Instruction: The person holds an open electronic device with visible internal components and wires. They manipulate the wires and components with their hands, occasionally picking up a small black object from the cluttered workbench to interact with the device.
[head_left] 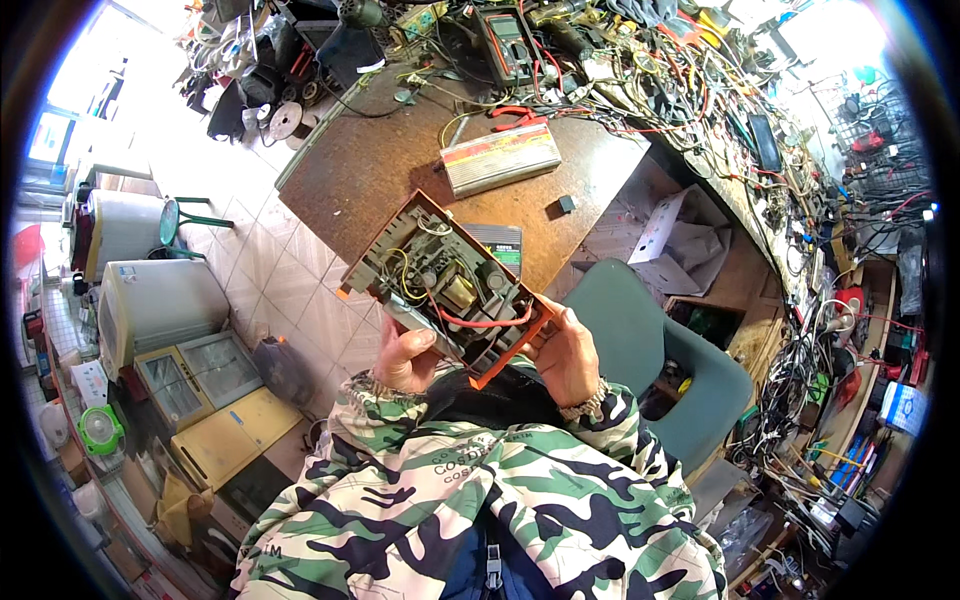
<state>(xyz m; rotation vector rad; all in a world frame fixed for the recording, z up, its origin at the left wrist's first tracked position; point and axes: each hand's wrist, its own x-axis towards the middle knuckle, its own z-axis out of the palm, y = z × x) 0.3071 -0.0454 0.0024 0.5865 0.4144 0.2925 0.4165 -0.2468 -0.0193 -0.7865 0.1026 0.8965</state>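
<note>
Between my two hands I hold up an opened electronic device (pixel 455 285) in an orange-edged case, tilted, its inside facing me. Wires, a transformer-like part and a thick red cable show within it. My left hand (pixel 405 358) grips its near left side, thumb on top. Closed on the near right edge is my right hand (pixel 566 355). Beyond the device, a silver box with a red and yellow label (pixel 500 160) lies on the brown table (pixel 350 150). A dark flat box (pixel 497 245) is partly hidden behind the device.
A small black block (pixel 567 204) and red-handled pliers (pixel 517 118) rest on the table. At its far edge are a multimeter (pixel 508 45) and tangled wires. A green chair (pixel 625 320) stands close on the right, near an open carton (pixel 680 240). Old appliances (pixel 165 300) line the left.
</note>
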